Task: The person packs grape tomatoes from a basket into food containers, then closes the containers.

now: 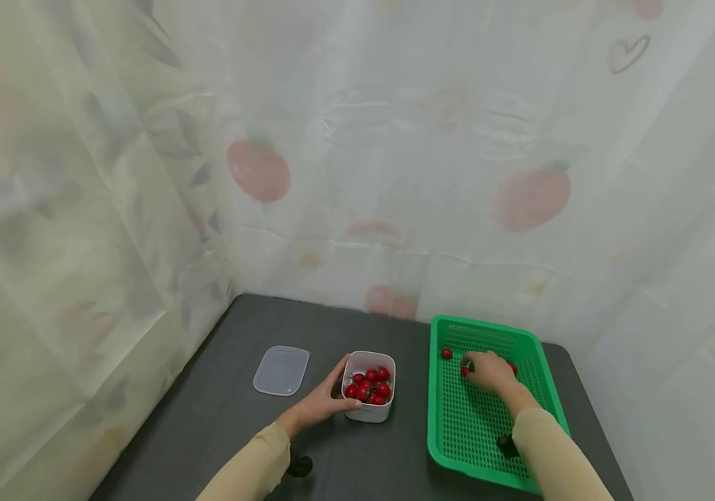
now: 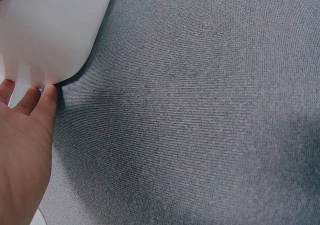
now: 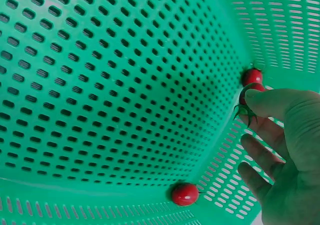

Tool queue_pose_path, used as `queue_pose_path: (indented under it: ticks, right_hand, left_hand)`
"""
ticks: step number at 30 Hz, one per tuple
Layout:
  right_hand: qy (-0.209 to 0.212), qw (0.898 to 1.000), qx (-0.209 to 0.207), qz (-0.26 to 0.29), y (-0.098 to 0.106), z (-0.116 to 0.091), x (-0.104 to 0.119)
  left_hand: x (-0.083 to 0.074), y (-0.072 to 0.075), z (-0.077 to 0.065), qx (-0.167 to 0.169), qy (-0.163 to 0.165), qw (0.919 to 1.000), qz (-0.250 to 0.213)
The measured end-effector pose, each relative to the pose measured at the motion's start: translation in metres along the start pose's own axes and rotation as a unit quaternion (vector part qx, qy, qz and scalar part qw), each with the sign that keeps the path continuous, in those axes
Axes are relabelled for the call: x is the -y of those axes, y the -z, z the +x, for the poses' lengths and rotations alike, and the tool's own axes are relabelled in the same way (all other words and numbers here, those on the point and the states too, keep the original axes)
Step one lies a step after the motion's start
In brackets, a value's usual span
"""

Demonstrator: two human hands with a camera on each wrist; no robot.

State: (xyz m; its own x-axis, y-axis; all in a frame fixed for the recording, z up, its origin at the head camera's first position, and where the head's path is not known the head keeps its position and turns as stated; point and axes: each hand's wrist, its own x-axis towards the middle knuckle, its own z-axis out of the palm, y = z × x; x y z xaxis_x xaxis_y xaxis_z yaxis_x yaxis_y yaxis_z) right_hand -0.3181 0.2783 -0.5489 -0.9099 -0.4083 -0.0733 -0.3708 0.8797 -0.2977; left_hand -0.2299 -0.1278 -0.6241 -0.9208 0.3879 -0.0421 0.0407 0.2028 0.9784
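My left hand [image 1: 316, 407] holds a white square plastic container [image 1: 366, 415] at its left side, thumb toward the front and fingers along the wall. Several red cherry tomatoes [image 1: 365, 390] lie inside it. In the left wrist view, fingertips [image 2: 49, 91] press against the container's side. Over the green perforated basket [image 1: 435, 417], my right hand [image 1: 490, 372] pinches a cherry tomato [image 3: 243, 96] with a green stem between thumb and index finger. One more tomato [image 3: 252, 76] sits in the basket just behind the pinched one, and another tomato [image 3: 185, 194] lies in a corner.
A translucent square lid [image 1: 282, 371] lies flat on the dark grey table [image 1: 332, 459], left of the container. Patterned curtains [image 1: 357, 174] hang behind and on the left of the table. The basket stands near the table's right edge.
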Motion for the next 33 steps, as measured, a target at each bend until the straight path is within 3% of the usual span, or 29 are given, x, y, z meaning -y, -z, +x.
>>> queue_pose_path:
  ticks: [9,19,33]
  right_hand:
    - [0.034,0.999,-0.033,0.027,0.023,0.002,0.009]
    - [0.093,0.991,-0.083,0.045,0.038,0.009,0.027]
    - [0.122,0.988,-0.061,0.069,0.04,0.023,0.088]
  left_hand:
    - [0.002,0.001,0.003,-0.001,-0.004,1.0,-0.002]
    - [-0.006,-0.002,-0.001,0.0,-0.009,0.9999,0.006]
    - [-0.004,-0.002,-0.002,0.003,-0.005,1.0,0.0]
